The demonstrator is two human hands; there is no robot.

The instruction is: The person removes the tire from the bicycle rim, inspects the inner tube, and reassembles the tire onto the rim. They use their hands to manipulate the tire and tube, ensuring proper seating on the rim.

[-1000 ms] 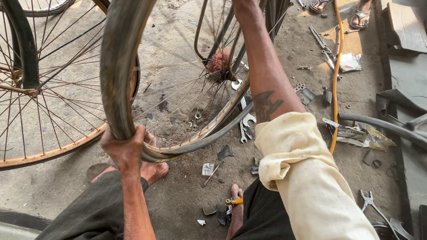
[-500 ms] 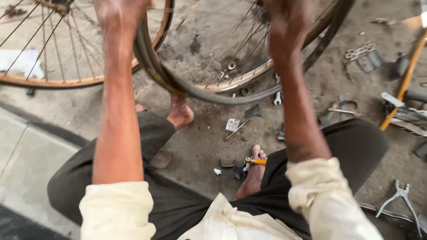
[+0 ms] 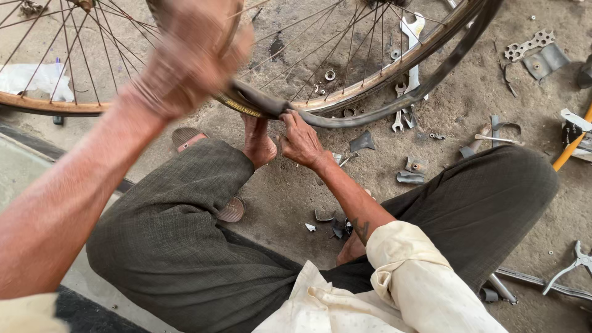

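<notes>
A bicycle wheel with a rusty spoked rim stands on the concrete in front of me, its black tyre partly hanging off the rim. My right hand pinches the tyre's lower edge near my bare foot. My left hand is raised and blurred, gripping the tyre higher up on the left. A second spoked wheel stands at the far left.
Spanners, washers, nuts and metal scraps litter the floor under and right of the wheel. Pliers lie at the lower right. A yellow frame tube crosses the right edge. A sandal sits under my left knee.
My right hand has dropped from the top of the tyre to its lower edge by my foot. My left hand has swung right and nearer the camera; the view has tilted down.
</notes>
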